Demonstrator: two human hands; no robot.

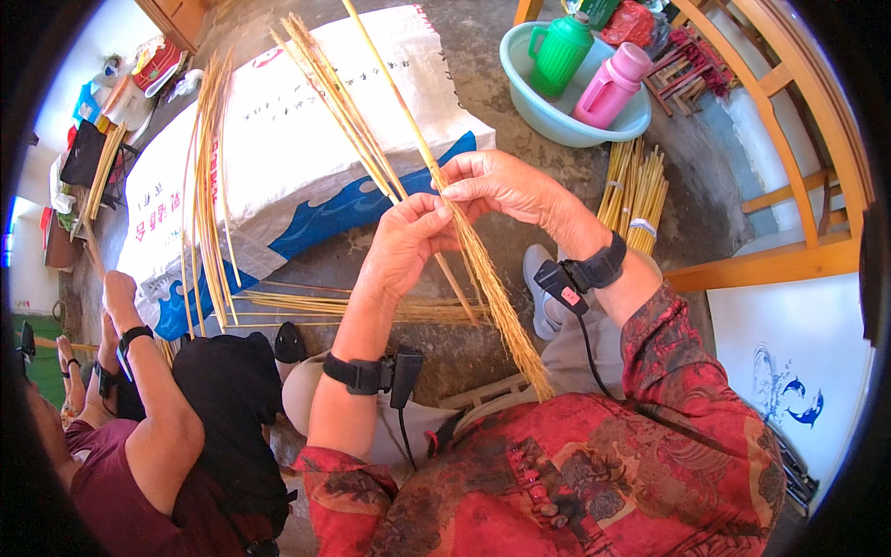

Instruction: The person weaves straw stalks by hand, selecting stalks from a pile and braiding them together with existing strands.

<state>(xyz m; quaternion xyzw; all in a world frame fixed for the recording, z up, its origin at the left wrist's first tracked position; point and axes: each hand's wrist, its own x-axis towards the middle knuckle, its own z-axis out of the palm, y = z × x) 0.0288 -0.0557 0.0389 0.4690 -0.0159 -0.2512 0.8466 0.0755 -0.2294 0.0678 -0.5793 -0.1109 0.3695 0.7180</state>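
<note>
A long dried plant stalk [390, 80] with a bushy seed head [505, 306] runs diagonally before me, its head hanging toward my lap. My left hand [411, 230] pinches it between thumb and fingers, just where the head begins. Close beside, my right hand [501, 184] grips the same stalk with thumb and forefinger; its other fingers are partly hidden. Behind my left hand, a loose bundle of stalks [341, 104] lies over a white woven sack [278, 146] printed with writing and a blue wave band.
Another stalk bundle [209, 174] lies on the sack's left part, and more stalks [299, 306] on the floor. A co-worker's hand [120, 296] holds stalks at left. At right stand a basin [518, 90] with two flasks, tied stalk bundles [630, 188] and a wooden frame [800, 261].
</note>
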